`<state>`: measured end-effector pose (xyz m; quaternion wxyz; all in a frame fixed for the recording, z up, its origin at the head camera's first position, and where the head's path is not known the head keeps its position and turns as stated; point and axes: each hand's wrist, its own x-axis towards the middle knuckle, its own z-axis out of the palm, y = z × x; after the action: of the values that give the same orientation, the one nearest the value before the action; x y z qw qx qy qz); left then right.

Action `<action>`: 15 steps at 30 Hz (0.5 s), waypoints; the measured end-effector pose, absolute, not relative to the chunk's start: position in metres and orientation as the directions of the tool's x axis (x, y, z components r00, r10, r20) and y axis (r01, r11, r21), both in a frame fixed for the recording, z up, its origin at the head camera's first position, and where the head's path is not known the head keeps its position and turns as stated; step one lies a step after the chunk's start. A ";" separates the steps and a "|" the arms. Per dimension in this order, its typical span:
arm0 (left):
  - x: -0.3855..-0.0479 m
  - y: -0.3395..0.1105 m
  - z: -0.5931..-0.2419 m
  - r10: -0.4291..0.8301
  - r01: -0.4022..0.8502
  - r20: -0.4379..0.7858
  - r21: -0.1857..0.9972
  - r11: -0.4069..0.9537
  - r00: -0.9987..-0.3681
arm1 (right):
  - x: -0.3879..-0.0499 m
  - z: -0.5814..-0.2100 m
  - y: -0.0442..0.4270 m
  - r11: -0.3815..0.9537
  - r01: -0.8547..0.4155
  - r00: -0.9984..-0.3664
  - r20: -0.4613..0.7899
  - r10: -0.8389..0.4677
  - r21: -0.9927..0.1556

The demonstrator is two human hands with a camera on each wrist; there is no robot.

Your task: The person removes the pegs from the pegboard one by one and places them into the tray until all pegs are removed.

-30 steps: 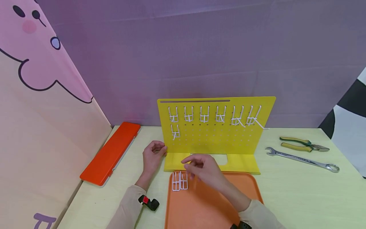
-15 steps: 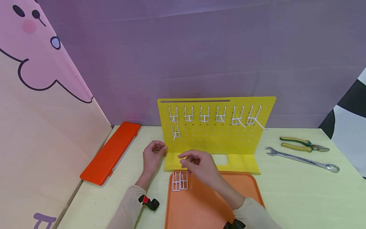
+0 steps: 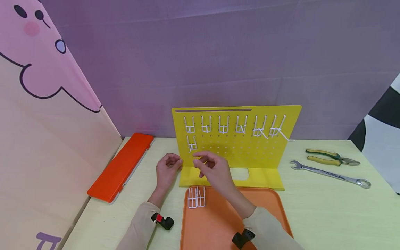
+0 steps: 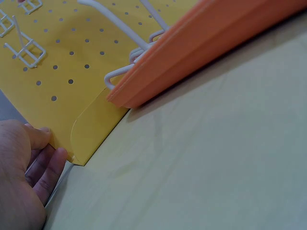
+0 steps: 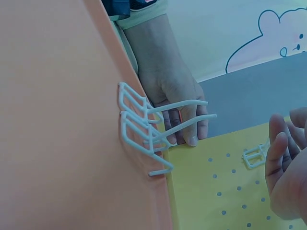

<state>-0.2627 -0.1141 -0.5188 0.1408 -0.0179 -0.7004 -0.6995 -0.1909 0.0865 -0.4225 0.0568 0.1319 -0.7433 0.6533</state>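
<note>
A yellow pegboard (image 3: 237, 154) stands upright on its base. My left hand (image 3: 166, 171) grips its lower left edge, thumb on the front face in the left wrist view. My right hand (image 3: 215, 171) hovers before the board's lower left part, fingers loosely bent and nothing visible between them; the right wrist view shows those fingers (image 5: 278, 153) near a mounted hook. White wire hooks fill the top row, and one more hook (image 3: 192, 144) hangs below at the left. Two loose hooks (image 3: 192, 203) lie side by side on the orange tray (image 3: 212, 227).
At the left lies a long red case (image 3: 122, 168). Pliers (image 3: 334, 158) and a combination wrench (image 3: 329, 174) rest on the table at the right. A purple cloth wall (image 3: 218, 59) rises behind the pegboard.
My right hand has risen from above the tray's far edge to in front of the pegboard, shifting slightly left. The left hand and the hooks have stayed where they were.
</note>
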 end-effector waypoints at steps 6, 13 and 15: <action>-0.262 -0.113 -0.517 -0.171 0.201 0.204 0.979 0.035 -0.964 | -0.200 -0.422 0.081 0.092 -0.288 -0.954 0.277 -0.113 -0.953; -0.262 -0.114 -0.516 -0.172 0.182 0.194 0.980 0.084 -0.966 | -0.209 -0.426 0.077 0.099 -0.332 -0.936 0.315 -0.156 -0.938; -0.262 -0.113 -0.516 -0.174 0.179 0.192 0.980 0.090 -0.966 | -0.210 -0.427 0.076 0.098 -0.330 -0.935 0.311 -0.170 -0.939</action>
<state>-0.2622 -0.1132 -0.5157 0.1308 -0.0014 -0.7266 -0.6745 -0.2097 0.0763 -0.4265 0.0615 0.1690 -0.7384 0.6500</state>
